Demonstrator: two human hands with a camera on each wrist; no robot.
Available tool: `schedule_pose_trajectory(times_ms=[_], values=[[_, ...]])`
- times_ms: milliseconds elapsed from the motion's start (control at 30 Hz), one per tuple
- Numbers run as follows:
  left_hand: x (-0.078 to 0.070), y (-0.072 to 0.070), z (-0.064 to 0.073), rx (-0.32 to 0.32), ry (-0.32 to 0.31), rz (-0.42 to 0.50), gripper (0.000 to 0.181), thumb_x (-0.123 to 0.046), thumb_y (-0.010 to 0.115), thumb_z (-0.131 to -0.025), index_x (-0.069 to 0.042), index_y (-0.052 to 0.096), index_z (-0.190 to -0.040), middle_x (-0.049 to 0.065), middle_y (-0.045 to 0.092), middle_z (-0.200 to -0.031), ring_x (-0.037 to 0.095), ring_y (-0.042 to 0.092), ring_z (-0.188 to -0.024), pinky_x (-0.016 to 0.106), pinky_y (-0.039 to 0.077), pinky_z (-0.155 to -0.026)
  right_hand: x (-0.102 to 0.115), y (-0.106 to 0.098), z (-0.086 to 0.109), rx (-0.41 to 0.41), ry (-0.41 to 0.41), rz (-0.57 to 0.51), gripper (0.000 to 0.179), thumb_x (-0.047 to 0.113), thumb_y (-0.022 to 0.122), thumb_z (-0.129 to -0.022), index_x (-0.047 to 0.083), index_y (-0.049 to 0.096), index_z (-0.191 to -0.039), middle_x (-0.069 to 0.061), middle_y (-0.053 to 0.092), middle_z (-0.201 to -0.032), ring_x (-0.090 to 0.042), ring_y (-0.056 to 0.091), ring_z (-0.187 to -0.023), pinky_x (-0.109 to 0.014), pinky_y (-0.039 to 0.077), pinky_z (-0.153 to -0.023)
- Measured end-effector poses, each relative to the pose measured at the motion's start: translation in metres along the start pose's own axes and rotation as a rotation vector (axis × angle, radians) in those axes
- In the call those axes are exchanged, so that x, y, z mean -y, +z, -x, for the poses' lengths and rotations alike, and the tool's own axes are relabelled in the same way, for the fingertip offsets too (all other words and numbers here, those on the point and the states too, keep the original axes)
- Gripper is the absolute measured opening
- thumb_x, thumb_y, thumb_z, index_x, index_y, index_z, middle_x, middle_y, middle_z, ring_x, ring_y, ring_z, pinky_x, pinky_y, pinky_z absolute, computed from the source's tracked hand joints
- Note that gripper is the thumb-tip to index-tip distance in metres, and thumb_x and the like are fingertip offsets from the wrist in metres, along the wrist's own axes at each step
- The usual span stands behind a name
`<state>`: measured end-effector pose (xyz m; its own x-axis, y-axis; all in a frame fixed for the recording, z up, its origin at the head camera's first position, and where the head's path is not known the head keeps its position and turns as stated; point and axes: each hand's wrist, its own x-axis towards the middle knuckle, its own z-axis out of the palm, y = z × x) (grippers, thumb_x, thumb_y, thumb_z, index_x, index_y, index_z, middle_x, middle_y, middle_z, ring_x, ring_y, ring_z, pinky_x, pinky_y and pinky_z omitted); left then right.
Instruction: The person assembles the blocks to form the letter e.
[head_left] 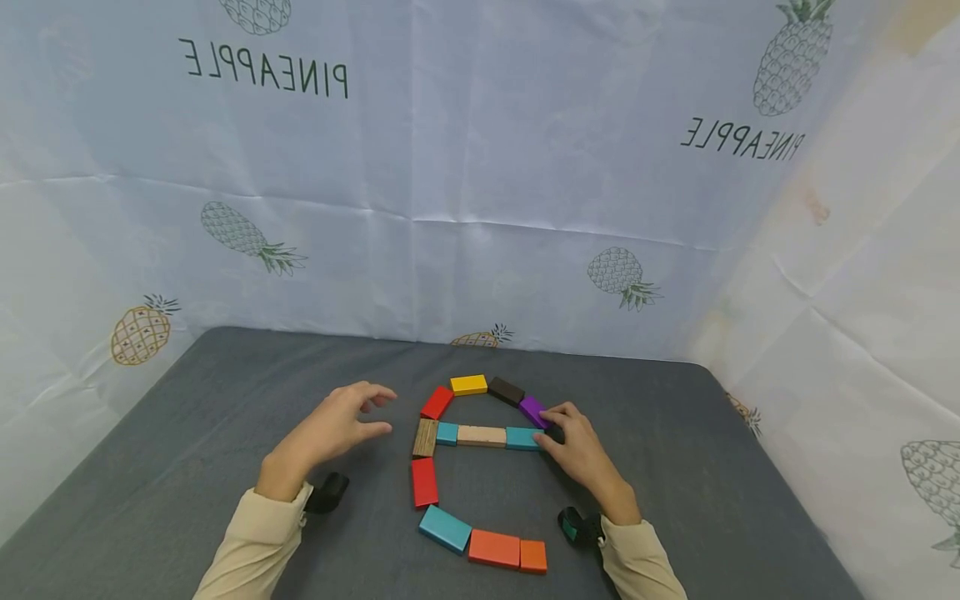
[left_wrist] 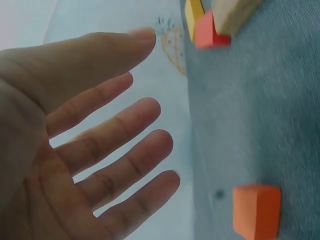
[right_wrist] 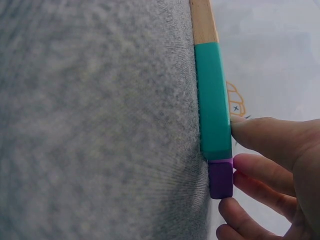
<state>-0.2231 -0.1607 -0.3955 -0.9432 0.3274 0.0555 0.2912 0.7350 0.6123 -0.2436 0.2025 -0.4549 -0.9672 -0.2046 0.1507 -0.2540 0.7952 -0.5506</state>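
Note:
Several coloured wooden blocks lie end to end on the grey cloth, as a curved outline with a crossbar. My right hand (head_left: 581, 450) is at the crossbar's right end. Its thumb touches the teal block (right_wrist: 214, 100), and its other fingers are at the purple block (right_wrist: 221, 179), which meets the teal one; no block is lifted. A plain wood block (head_left: 482, 436) and a smaller blue block (head_left: 447, 433) continue the crossbar leftward. Left of the outline, my left hand (head_left: 330, 429) hovers with fingers apart and holds nothing. Its nearest blocks are the red block (head_left: 437, 402) and brown-grained block (head_left: 424, 438).
A yellow block (head_left: 468, 385) and a dark brown block (head_left: 506, 391) form the top. Down the left and bottom run another red block (head_left: 424, 482), a blue block (head_left: 446, 529) and two orange blocks (head_left: 494, 548). Pineapple-printed curtains (head_left: 480, 167) stand behind the table.

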Motion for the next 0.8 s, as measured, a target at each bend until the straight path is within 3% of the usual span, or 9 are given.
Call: schedule_pose_trajectory(times_ms=[433,800], values=[[0.03,-0.009,0.002,-0.014,-0.034,-0.002,0.046,-0.007,0.077,-0.084,0.001,0.062,-0.127,0.022,0.064,-0.122,0.038,0.06,-0.108,0.049,0.053,-0.086,-0.001,0.0,-0.002,0.004,0.008,0.005,0.042,0.016,0.071,-0.091,-0.003,0.064,-0.128,-0.016,0.057,-0.124,-0.037,0.053,-0.117,-0.056,0.045,-0.098],[0.045,-0.016,0.006,0.021,-0.082,-0.022,0.047,-0.008,0.078,-0.083,0.002,0.062,-0.126,0.023,0.063,-0.125,0.04,0.059,-0.109,0.053,0.052,-0.087,-0.002,0.001,-0.003,0.007,0.01,0.01,0.043,0.017,0.072,-0.091,-0.002,0.064,-0.128,-0.015,0.057,-0.123,-0.037,0.054,-0.117,-0.056,0.045,-0.098]])
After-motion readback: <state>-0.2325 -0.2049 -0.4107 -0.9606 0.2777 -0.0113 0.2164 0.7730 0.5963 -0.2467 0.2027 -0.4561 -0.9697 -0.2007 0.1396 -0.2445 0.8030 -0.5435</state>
